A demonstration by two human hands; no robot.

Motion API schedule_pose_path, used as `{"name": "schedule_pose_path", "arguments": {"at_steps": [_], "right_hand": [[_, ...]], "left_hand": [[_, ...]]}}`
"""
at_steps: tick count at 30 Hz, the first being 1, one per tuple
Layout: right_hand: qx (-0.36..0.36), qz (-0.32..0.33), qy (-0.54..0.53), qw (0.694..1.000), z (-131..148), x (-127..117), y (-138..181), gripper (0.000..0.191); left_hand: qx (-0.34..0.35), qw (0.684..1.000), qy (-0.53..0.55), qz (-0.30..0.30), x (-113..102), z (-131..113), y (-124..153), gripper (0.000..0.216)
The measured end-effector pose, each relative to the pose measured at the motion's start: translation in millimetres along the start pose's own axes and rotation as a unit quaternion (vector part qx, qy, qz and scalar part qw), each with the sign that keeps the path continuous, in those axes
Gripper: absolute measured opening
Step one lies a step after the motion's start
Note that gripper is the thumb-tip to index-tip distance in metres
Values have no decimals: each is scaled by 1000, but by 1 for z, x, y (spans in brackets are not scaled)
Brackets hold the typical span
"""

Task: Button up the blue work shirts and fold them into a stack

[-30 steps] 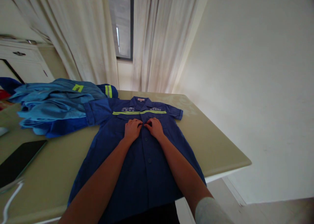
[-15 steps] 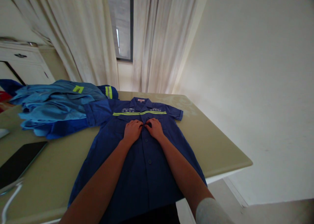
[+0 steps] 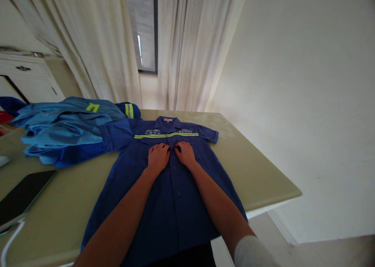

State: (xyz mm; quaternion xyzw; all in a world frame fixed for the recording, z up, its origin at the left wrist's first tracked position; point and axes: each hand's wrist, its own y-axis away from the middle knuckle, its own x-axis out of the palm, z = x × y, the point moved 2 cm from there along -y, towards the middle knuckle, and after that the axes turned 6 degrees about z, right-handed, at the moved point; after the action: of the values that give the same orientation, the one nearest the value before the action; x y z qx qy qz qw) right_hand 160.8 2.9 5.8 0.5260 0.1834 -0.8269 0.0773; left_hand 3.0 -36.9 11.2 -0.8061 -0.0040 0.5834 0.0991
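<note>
A dark blue short-sleeved work shirt (image 3: 159, 216) lies spread front up, its collar at the far side and a yellow-green reflective stripe across the chest. Buttons run down its front opening. My left hand (image 3: 158, 156) rests on the shirt just left of that opening, below the stripe, fingers curled in against the cloth. Just right of the opening, my right hand (image 3: 184, 153) has its fingers bent and closed on the fabric. A narrow gap separates the two hands. My fingertips hide part of the cloth and any button under them.
Beside the shirt's left sleeve lies a heap of light and dark blue clothes (image 3: 67, 122). A dark-screened phone (image 3: 25, 196) with a white cable (image 3: 11, 239) is at the left of the table (image 3: 252, 169). Curtains (image 3: 108, 44) hang behind; a wall (image 3: 307, 103) stands to the right.
My hands have drawn slightly apart at the shirt's front opening, widening the gap between the fingertips. The shirt stays in place. The view has shifted very slightly.
</note>
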Motion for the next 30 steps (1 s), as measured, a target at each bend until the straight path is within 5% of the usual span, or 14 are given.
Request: {"name": "schedule_pose_path", "arguments": {"at_steps": [7, 15, 20, 23, 30], "right_hand": [[-14, 4, 26, 1000, 1, 5, -17, 23], [-56, -63, 32, 996, 15, -13, -22, 17], [-76, 57, -27, 995, 13, -17, 22, 13], [-137, 116, -62, 982, 6, -20, 36, 23], [-184, 99, -21, 978, 4, -23, 29, 7]], "left_hand": [[-35, 999, -7, 30, 19, 13, -12, 52], [-13, 1000, 7, 28, 11, 21, -38, 48], [89, 995, 10, -39, -5, 11, -27, 26], [138, 990, 15, -15, -8, 3, -20, 32], [106, 985, 134, 15, 6, 0, 0, 33]]}}
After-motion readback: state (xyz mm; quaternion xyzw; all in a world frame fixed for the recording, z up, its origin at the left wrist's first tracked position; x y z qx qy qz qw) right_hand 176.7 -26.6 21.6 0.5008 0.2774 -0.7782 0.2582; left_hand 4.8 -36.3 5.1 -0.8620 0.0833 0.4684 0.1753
